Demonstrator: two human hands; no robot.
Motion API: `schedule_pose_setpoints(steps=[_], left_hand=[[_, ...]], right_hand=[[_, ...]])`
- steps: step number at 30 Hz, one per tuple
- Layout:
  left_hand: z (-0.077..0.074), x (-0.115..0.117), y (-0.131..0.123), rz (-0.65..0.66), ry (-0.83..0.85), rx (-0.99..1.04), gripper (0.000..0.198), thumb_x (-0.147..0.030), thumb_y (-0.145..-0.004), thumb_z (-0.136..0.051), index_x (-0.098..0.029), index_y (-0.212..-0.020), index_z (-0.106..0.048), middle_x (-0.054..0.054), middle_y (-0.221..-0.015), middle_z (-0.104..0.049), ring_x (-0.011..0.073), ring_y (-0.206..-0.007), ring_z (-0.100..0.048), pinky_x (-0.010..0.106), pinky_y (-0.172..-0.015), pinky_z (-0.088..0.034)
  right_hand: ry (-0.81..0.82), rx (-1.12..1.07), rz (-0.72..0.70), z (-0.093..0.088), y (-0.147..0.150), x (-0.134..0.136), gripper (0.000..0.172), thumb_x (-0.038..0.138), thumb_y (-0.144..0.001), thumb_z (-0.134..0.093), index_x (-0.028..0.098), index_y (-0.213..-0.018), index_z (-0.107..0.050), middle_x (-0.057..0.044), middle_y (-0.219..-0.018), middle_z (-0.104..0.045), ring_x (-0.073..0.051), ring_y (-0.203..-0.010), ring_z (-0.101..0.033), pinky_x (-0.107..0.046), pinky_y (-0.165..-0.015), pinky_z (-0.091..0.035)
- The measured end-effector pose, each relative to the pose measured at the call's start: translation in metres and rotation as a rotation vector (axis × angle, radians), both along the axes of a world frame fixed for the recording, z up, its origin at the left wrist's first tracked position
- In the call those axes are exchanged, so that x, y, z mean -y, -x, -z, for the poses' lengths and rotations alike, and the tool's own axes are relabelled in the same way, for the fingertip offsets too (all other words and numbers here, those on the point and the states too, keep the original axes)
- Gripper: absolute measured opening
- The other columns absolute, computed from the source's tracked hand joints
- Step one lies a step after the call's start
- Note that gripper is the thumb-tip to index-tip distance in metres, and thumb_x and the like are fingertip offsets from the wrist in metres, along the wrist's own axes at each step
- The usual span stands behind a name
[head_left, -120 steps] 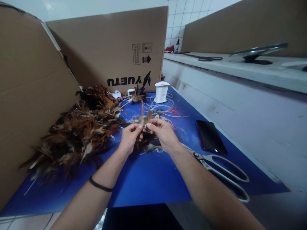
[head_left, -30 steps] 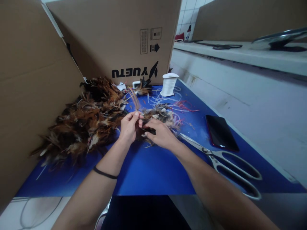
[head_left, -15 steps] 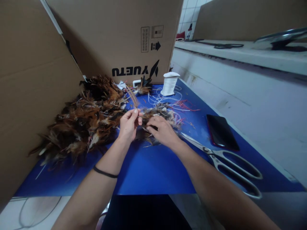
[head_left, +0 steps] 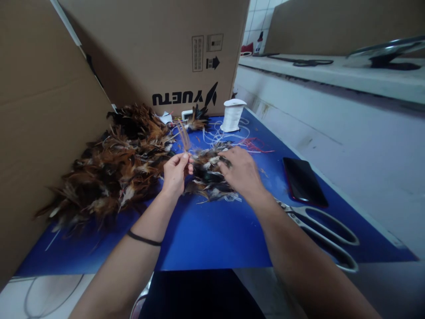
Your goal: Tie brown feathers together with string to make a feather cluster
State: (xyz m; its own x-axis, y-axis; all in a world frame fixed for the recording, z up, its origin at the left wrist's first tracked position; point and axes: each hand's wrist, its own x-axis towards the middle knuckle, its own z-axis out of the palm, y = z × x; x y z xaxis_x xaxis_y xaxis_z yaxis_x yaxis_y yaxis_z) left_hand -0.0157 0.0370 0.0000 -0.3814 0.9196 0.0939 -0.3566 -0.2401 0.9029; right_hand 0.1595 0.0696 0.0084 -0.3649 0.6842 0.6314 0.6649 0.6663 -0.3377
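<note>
Between thumb and fingers, my left hand point(head_left: 175, 172) pinches a few brown feathers point(head_left: 183, 136) by their lower ends, tips pointing up and away. My right hand point(head_left: 241, 170) is over a small pile of loose dark, brown and whitish feathers point(head_left: 212, 175) on the blue table. Its thumb and index finger are apart and touch the pile's right side; whether a feather is between them I cannot make out. To the left lies a large heap of brown and black feathers point(head_left: 116, 168).
Scissors point(head_left: 312, 226) lie partly under my right forearm, with a phone point(head_left: 303, 181) beyond them. A white ribbon spool point(head_left: 233, 116), loose ribbon and red threads point(head_left: 257, 145) are farther back. Cardboard point(head_left: 149, 48) walls the back and left. A small feather bunch point(head_left: 198, 118) sits by the cardboard.
My right hand has moved right, away from my left hand, and its fingers have opened over the small pile. The left hand keeps its pinch on the feathers.
</note>
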Motion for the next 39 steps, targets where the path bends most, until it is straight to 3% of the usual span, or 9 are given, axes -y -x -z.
schedule_pose_setpoints(steps=[4, 7, 10, 16, 21, 27, 32, 39], left_hand=[[0.0, 0.0, -0.001, -0.012, 0.009, -0.013, 0.022, -0.031, -0.07, -0.07, -0.011, -0.077, -0.063, -0.001, -0.063, -0.06, 0.0032, -0.044, -0.049, 0.016, -0.042, -0.039], [0.001, 0.0, -0.001, -0.015, 0.011, -0.022, 0.023, -0.031, -0.069, -0.071, -0.011, -0.078, -0.063, 0.0, -0.064, -0.06, 0.0033, -0.044, -0.049, 0.016, -0.042, -0.039], [0.003, -0.001, -0.001, -0.017, 0.004, -0.031, 0.023, -0.031, -0.068, -0.071, -0.011, -0.078, -0.063, 0.0, -0.064, -0.061, 0.0037, -0.044, -0.049, 0.016, -0.042, -0.039], [0.006, -0.002, -0.001, -0.003, 0.005, -0.047, 0.026, -0.033, -0.067, -0.072, -0.011, -0.078, -0.063, 0.0, -0.064, -0.06, 0.0041, -0.044, -0.049, 0.016, -0.041, -0.039], [0.005, -0.001, -0.003, 0.016, 0.024, -0.063, 0.028, -0.034, -0.066, -0.072, -0.011, -0.078, -0.063, 0.0, -0.063, -0.061, 0.0043, -0.043, -0.049, 0.016, -0.041, -0.039], [0.006, 0.0, -0.005, 0.038, 0.037, -0.089, 0.028, -0.035, -0.066, -0.072, -0.011, -0.079, -0.063, 0.0, -0.064, -0.061, 0.0044, -0.044, -0.049, 0.017, -0.042, -0.04], [0.004, 0.004, -0.009, 0.091, 0.038, -0.157, 0.027, -0.036, -0.068, -0.07, -0.012, -0.077, -0.062, 0.002, -0.069, -0.064, 0.0063, -0.045, -0.052, 0.019, -0.043, -0.043], [0.006, 0.006, -0.013, 0.136, 0.047, -0.285, 0.028, -0.04, -0.07, -0.067, -0.014, -0.077, -0.062, 0.0, -0.064, -0.064, 0.0069, -0.042, -0.051, 0.019, -0.041, -0.044]], right_hand=[[0.089, 0.068, -0.332, 0.001, 0.016, 0.017, 0.019, 0.03, -0.078, -0.063, 0.019, -0.092, -0.068, -0.006, -0.083, -0.06, -0.02, -0.083, -0.053, -0.034, -0.08, -0.042], [0.155, 0.099, -0.445, 0.004, 0.025, 0.024, 0.011, 0.024, -0.08, -0.06, 0.019, -0.085, -0.069, -0.004, -0.077, -0.058, -0.016, -0.078, -0.053, -0.031, -0.075, -0.042], [0.252, -0.103, -0.399, 0.0, 0.023, 0.021, 0.014, 0.019, -0.082, -0.055, 0.018, -0.078, -0.069, -0.002, -0.073, -0.06, -0.013, -0.07, -0.053, -0.028, -0.069, -0.041], [0.613, -0.73, -0.296, -0.016, 0.009, 0.008, 0.013, 0.03, -0.073, -0.064, 0.017, -0.072, -0.065, 0.001, -0.063, -0.06, -0.01, -0.056, -0.049, -0.025, -0.055, -0.039], [0.791, -0.923, -0.276, -0.018, 0.009, 0.006, 0.016, 0.031, -0.069, -0.065, 0.017, -0.069, -0.059, 0.005, -0.053, -0.051, -0.007, -0.045, -0.041, -0.021, -0.046, -0.032], [0.87, -1.051, -0.35, -0.021, 0.012, 0.009, 0.012, 0.025, -0.07, -0.06, 0.017, -0.066, -0.053, 0.0, -0.068, -0.063, -0.009, -0.058, -0.055, -0.022, -0.055, -0.042], [0.889, -1.008, -0.399, -0.02, 0.012, 0.01, 0.013, 0.026, -0.07, -0.063, 0.018, -0.069, -0.052, 0.005, -0.055, -0.056, -0.008, -0.046, -0.05, -0.021, -0.048, -0.04], [0.591, -0.608, -0.336, -0.013, 0.01, 0.009, 0.012, 0.023, -0.077, -0.059, 0.017, -0.085, -0.065, -0.001, -0.075, -0.065, -0.011, -0.059, -0.057, -0.027, -0.061, -0.047]])
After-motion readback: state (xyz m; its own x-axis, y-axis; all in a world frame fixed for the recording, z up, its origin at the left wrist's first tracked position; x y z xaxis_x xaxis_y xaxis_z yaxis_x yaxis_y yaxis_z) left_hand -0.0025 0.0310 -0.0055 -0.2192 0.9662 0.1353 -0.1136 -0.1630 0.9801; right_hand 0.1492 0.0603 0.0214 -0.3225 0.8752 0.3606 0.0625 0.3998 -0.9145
